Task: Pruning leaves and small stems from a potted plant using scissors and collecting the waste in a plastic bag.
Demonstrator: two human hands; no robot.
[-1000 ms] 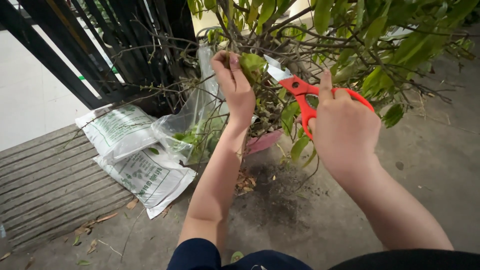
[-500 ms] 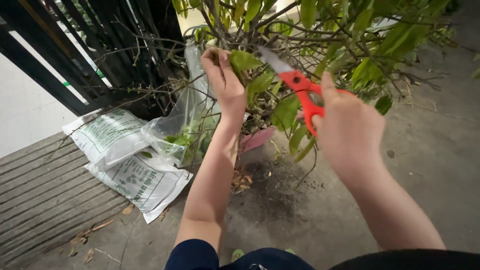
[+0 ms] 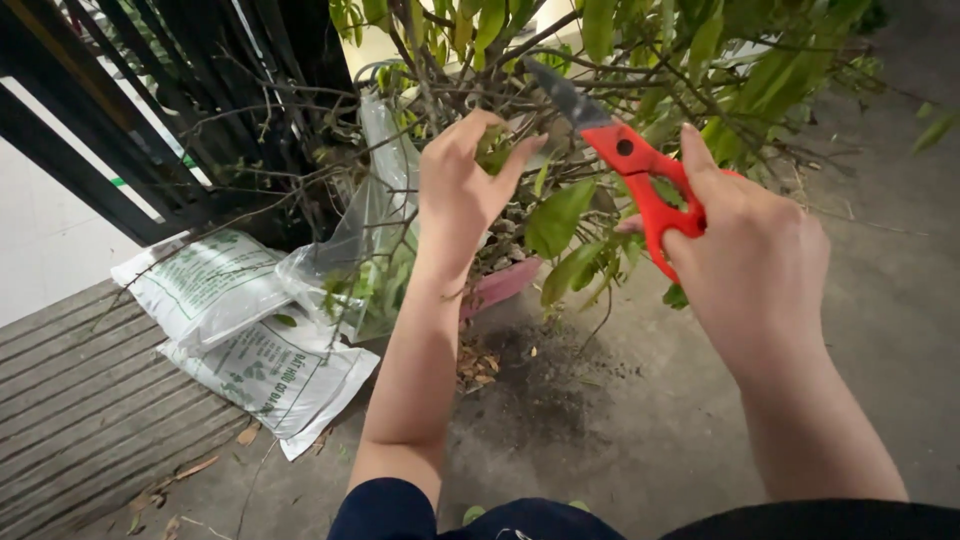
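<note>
Two white printed sacks (green markings) stacked beside a clear plastic bag.
</note>
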